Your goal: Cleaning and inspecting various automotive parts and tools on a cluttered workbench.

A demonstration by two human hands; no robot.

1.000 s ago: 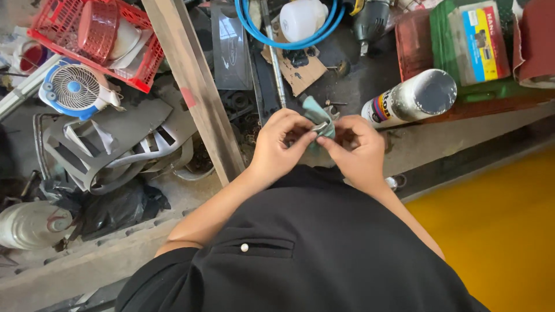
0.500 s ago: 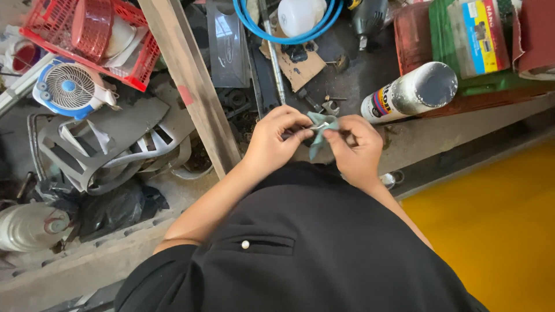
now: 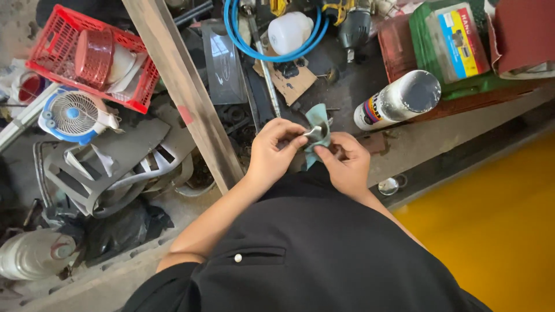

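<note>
Both hands pinching here: left hand point(image 3: 276, 151) and right hand point(image 3: 345, 162) grip a teal cloth point(image 3: 317, 128) around a small metal piece point(image 3: 313, 134); a loose pinch could drop it into clutter near the spray can point(image 3: 398, 99) at two o'clock

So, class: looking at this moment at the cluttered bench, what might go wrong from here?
1. The small metal piece, pinched in the teal cloth between the left hand and right hand, could slip into the clutter below.
2. The spray can lies on its side near the bench edge; an elbow nudge might roll it off.
</note>
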